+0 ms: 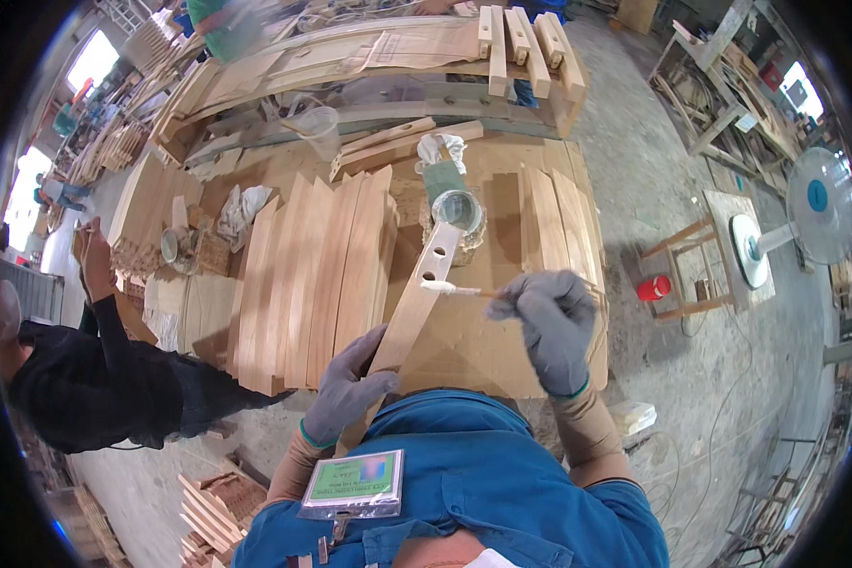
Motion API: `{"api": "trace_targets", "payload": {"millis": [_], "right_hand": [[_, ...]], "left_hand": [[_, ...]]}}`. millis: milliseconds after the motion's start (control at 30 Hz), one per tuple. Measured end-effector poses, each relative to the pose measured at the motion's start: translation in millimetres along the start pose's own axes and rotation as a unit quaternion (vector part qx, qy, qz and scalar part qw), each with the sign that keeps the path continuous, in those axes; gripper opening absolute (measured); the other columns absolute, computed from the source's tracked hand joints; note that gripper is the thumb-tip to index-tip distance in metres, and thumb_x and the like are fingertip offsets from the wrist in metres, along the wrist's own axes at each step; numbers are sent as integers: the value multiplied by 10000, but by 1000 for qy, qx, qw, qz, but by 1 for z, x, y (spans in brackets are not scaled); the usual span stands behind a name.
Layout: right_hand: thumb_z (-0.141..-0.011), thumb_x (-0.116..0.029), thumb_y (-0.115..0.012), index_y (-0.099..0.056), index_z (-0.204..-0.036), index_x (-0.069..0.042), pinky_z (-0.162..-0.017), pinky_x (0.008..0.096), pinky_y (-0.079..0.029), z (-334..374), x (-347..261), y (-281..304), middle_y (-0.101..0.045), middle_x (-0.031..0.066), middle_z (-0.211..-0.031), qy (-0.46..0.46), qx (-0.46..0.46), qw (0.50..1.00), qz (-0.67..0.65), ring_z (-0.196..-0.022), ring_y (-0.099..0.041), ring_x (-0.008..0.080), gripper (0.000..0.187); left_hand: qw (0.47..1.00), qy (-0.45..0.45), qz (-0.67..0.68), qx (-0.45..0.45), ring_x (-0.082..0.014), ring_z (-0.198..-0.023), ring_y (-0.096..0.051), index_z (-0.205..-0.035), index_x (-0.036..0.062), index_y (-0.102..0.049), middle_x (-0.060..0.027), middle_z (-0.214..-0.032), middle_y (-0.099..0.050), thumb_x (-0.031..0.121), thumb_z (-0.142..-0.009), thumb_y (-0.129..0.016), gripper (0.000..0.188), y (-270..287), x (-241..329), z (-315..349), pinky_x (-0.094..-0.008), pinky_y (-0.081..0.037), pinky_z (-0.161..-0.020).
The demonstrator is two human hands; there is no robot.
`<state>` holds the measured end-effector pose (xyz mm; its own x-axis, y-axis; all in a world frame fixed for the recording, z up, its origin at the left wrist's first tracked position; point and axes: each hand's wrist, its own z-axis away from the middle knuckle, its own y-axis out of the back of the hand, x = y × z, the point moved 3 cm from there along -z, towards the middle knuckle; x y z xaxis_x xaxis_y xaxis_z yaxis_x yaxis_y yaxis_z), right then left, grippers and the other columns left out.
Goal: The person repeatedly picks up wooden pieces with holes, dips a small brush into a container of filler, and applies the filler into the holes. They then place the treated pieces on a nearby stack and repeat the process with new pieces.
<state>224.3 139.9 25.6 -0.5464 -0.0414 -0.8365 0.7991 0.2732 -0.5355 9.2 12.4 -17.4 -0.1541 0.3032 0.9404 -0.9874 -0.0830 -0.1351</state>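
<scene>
Head view: a cardboard-covered worktable (454, 355) fills the middle, with a long row of upright-edged wooden slats (317, 275) at 9 o'clock and a smaller row of slats (546, 222) at 2 o'clock. A co-worker in dark clothing (104, 388) stands near 8 o'clock, and a white fan (817, 208) near 3 o'clock. A pale wooden bar (405, 327) with holes near its upper end slants from 7 o'clock toward 1 o'clock. The left hand (350, 388), gray-gloved, is at 7 o'clock, closed around the bar's lower part. The right hand (549, 322), also gloved, is between 3 and 4 o'clock, fingertips pinched on a thin stick (469, 292). Its white tip (437, 286) is at the bar's lower hole — whether touching, I cannot tell. A round container (457, 210) sits near 1 o'clock, just beyond the bar's end.
</scene>
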Motion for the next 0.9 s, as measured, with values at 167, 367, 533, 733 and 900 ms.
{"api": "trace_targets", "payload": {"millis": [167, 367, 533, 733, 900], "right_hand": [[-885, -10, -576, -540, -843, 4, -642, 282, -546, -48, -60, -37, -628, 111, -803, -2, -106, 973, 205, -699, -647, 171, 57], [-872, -102, -648, -539, -783, -15, -558, 229, -512, -72, -59, -67, -634, 59, -713, 33, -267, 863, 428, -619, -631, 96, 166], [-872, -137, -644, -525, -755, -18, -540, 243, -487, -79, -55, -66, -602, 64, -666, 80, -273, 839, 464, -576, -603, 113, 204], [-857, -171, -661, -540, -762, -11, -528, 230, -492, -89, -66, -59, -595, 59, -647, -7, -230, 905, 358, -569, -610, 96, 222], [-848, -195, -669, -509, -722, -18, -513, 230, -485, -101, -70, -57, -563, 50, -598, -9, -212, 906, 366, -550, -602, 90, 270]], "left_hand": [[996, -66, -57, 11, -169, -1092, -523, -1344, -32, -444, -115, -1161, -551, 166, -746, -717, 687, 4, -10, -2, -285, -420, -935], [990, -101, -96, 24, -172, -1021, -537, -1338, -39, -451, -106, -1092, -547, 221, -757, -721, 691, 1, -4, -9, -291, -439, -892], [990, -100, -95, 36, -169, -981, -548, -1335, -38, -453, -102, -1051, -547, 234, -756, -722, 694, -6, 2, -6, -281, -457, -856], [987, -98, -127, 17, -151, -975, -539, -1336, -16, -465, -90, -1048, -544, 198, -754, -715, 669, -5, -2, -10, -269, -449, -850], [996, -72, -58, 16, -148, -992, -534, -1341, -21, -458, -85, -1060, -547, 159, -749, -715, 671, -5, -5, -11, -272, -429, -888]]}}
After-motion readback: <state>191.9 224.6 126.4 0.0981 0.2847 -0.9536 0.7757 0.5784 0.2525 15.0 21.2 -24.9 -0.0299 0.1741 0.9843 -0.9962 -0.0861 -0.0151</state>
